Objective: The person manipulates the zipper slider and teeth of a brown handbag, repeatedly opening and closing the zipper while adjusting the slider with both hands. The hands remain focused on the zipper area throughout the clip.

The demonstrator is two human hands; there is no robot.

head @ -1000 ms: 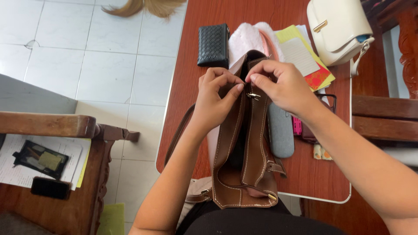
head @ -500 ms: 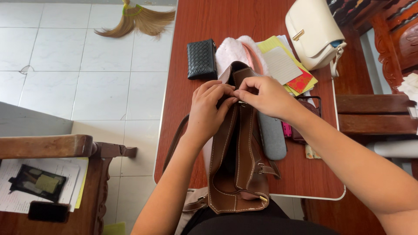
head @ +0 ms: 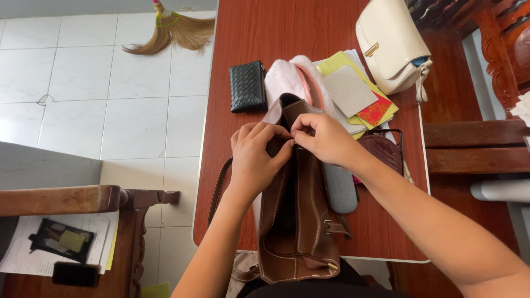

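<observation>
A brown leather handbag (head: 301, 221) stands on the red-brown wooden table (head: 265, 49), its mouth facing away from me. My left hand (head: 254, 157) grips the bag's left upper edge with curled fingers. My right hand (head: 323, 138) pinches something small at the top middle of the bag's opening, right against the left hand's fingertips. What the fingertips pinch is too small to make out. The bag's strap (head: 218, 187) loops off the table's left side.
Behind the bag lie a black woven wallet (head: 248, 86), a pink fluffy pouch (head: 292, 80), yellow and red papers (head: 359, 96) and a cream handbag (head: 389, 44). A grey case (head: 339, 187) and a dark red purse (head: 383, 152) lie to the right. A broom (head: 171, 33) lies on the tiled floor.
The view has tilted so the table sits lower in frame. Both hands stay at the bag's top opening, fingertips still together, with only slight shifts.
</observation>
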